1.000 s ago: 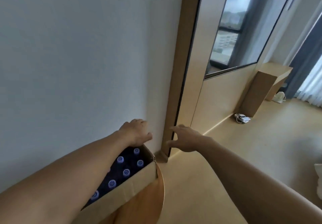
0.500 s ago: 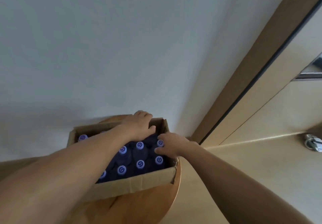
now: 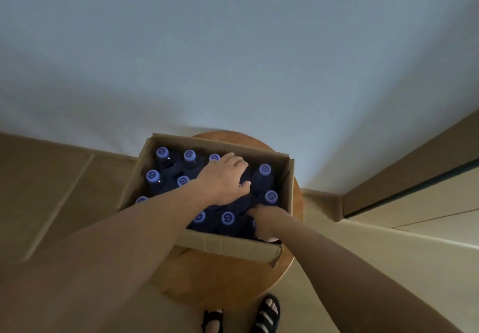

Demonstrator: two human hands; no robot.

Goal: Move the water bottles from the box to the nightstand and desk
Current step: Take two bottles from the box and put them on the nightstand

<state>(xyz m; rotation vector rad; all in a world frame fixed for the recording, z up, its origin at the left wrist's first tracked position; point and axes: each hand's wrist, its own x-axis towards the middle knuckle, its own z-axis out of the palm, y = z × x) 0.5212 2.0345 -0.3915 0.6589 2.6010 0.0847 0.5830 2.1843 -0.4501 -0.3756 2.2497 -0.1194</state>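
Right hand [image 3: 264, 220] now sunk into box [image 3: 228, 248] at 4 o'clock (grip cannot be told); bottle [image 3: 248, 176] clasped by left hand [image 3: 225, 177]; lift expected.

The picture is dim and slightly soft. The wall [image 3: 233, 47] beyond the left hand [image 3: 223, 177] looks grey-blue, brighter just right of the right hand [image 3: 267, 222]. Around both hands the water bottles [image 3: 263, 182] are lost in shadow; only caps [image 3: 228, 218] show pale. Lines bend near the edges.

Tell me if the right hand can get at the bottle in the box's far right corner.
Probably yes. The right hand is inside the open box, and the far-right bottle stands uncovered beyond it; the left hand lies beside it, not over.
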